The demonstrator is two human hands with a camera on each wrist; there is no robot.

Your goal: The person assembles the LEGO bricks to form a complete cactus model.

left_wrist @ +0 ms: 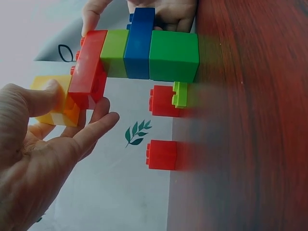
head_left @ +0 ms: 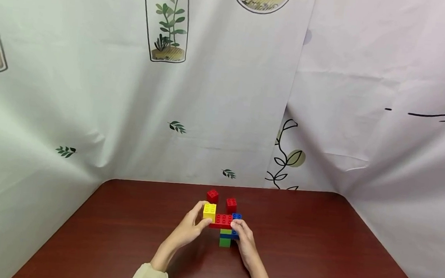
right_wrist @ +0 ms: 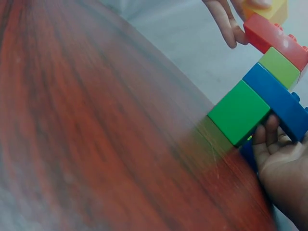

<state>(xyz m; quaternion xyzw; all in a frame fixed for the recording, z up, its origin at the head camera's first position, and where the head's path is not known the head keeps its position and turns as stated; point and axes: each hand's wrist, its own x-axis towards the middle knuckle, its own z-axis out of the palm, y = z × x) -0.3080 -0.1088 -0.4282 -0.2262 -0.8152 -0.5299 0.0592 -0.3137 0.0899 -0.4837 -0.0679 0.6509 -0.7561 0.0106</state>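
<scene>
A stack of toy building bricks stands upright on the table: a green brick (left_wrist: 174, 56) at the bottom, then a dark blue brick (right_wrist: 275, 102), a light green brick (right_wrist: 279, 67) and a long red brick (head_left: 223, 220) across the top. On the red brick's left end sits a yellow brick (head_left: 209, 212). My left hand (head_left: 189, 229) pinches this yellow brick between thumb and fingers, its other fingertips beneath the red brick's end. From the right, my right hand (head_left: 246, 242) steadies the stack, a fingertip at the red brick's right end and fingers curled beneath the dark blue brick.
Two loose red bricks (head_left: 212, 196) (left_wrist: 162, 155) stand behind the stack, with a small light green piece (left_wrist: 180, 95) near one of them. More blue brick (head_left: 237, 216) shows by the right hand. A printed white cloth (head_left: 224, 113) hangs behind the brown table (head_left: 315, 251).
</scene>
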